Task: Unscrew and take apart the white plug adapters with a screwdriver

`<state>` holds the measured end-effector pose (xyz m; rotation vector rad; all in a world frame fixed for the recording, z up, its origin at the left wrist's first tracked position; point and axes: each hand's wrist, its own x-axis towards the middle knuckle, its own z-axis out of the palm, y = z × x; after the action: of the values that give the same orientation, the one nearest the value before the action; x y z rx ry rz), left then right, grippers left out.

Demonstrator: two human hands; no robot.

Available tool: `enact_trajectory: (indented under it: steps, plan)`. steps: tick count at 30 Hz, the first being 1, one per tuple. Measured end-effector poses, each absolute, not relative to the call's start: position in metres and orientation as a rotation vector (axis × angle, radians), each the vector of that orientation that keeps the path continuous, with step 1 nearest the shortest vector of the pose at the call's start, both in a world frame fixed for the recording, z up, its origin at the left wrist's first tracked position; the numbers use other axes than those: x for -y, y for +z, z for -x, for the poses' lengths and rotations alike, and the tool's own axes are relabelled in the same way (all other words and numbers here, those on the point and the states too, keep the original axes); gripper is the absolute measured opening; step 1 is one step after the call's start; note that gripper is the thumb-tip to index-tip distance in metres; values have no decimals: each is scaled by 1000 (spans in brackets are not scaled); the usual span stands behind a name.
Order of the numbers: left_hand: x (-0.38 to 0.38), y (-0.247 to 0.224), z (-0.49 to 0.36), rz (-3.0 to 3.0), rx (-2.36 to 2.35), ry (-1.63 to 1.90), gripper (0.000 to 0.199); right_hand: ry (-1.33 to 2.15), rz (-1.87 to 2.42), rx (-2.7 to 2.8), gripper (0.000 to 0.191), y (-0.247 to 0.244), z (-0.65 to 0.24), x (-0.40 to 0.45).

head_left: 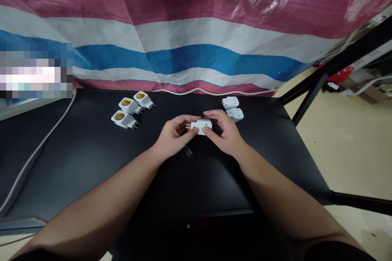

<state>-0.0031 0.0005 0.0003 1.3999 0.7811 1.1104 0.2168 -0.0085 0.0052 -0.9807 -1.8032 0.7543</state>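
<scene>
Gripping a white plug adapter between left hand and right hand, with fingers curling closely around either end and thumbs pressing on the screwed face. Pointing its prongs leftward, with the long axis running crosswise (both hands being equally near). Working over a black counter, with three gold-lined sockets lying leftward and two white adapters lying near the right hand; facing a striped sheet hanging behind.
</scene>
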Motion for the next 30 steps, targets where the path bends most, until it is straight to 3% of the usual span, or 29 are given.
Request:
enact_trajectory:
  steps: [4, 18, 23, 30]
  plan:
    - [-5, -2, 3, -1268, -796, 1165, 45, 959, 1026, 1696, 27, 1, -214, 8]
    - [-8, 1, 2, -1078, -880, 1139, 38, 985, 1056, 1621, 25, 2, -211, 10]
    - [-7, 2, 1, -1111, -917, 1176, 32, 738, 1070, 1865, 46, 7, -211, 16]
    - [-7, 1, 3, -1241, -844, 1144, 28, 361, 1143, 2168, 34, 39, -222, 16]
